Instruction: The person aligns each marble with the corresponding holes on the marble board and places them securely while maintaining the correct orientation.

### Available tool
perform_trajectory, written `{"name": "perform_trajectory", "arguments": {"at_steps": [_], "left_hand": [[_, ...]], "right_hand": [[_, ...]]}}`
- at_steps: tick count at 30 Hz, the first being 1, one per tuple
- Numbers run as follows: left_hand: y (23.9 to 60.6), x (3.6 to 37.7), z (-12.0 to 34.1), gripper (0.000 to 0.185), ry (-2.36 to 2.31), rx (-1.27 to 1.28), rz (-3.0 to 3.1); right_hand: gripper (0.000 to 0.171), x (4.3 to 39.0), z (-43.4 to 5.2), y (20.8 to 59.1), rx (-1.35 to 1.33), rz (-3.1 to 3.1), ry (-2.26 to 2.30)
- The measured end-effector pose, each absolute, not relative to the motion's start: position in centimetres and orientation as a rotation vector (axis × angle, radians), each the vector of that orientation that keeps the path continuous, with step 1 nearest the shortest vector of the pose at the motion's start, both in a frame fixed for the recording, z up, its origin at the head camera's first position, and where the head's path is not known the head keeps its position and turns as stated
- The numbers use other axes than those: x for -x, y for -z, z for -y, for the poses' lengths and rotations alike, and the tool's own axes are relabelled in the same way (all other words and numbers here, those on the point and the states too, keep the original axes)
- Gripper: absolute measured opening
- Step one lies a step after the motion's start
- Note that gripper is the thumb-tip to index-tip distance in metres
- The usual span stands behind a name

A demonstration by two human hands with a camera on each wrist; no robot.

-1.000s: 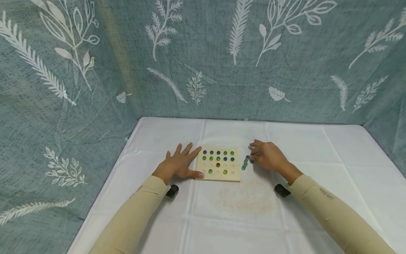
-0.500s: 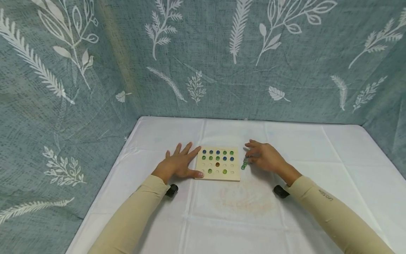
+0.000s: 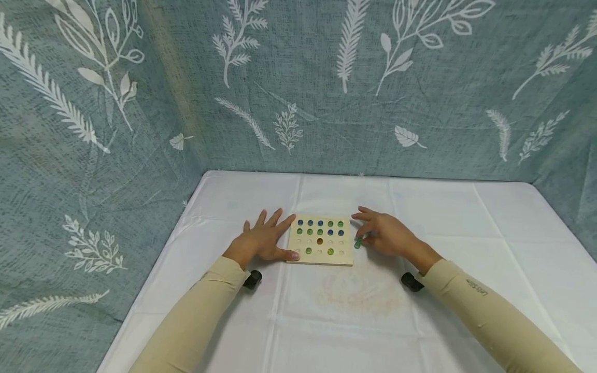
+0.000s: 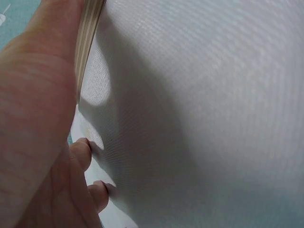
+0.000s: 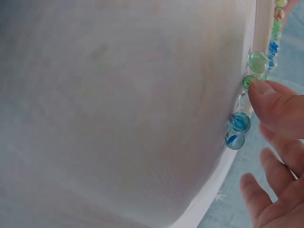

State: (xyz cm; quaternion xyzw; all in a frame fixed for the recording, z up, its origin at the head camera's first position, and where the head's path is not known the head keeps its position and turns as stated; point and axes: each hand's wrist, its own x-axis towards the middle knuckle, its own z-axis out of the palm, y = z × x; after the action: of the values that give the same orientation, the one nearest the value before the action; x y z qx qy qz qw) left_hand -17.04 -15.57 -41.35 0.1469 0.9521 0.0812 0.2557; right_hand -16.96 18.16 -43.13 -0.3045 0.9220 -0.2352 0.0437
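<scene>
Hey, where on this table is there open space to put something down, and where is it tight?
Bare cloth lies between the wooden board and the back curtain, across the table's right side, and in front between the two sleeves. It is crowded beside the board's right edge, where loose marbles lie under the right hand; the left hand blocks the left edge.

The only lettering sits on the right sleeve (image 3: 475, 288), a short dark print near the forearm, too small and blurred to read. No other text, label, brand, number or sign is legible in any view.
</scene>
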Motion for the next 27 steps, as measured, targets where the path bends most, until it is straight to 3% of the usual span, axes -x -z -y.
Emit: {"name": "perform_trajectory", "arguments": {"at_steps": [27], "left_hand": [[41.43,17.10,15.63,0.108,-0.251,-0.388,-2.584]], "right_hand": [[0.018,17.07,-17.64,42.53,0.958,-2.783,0.756]]}}
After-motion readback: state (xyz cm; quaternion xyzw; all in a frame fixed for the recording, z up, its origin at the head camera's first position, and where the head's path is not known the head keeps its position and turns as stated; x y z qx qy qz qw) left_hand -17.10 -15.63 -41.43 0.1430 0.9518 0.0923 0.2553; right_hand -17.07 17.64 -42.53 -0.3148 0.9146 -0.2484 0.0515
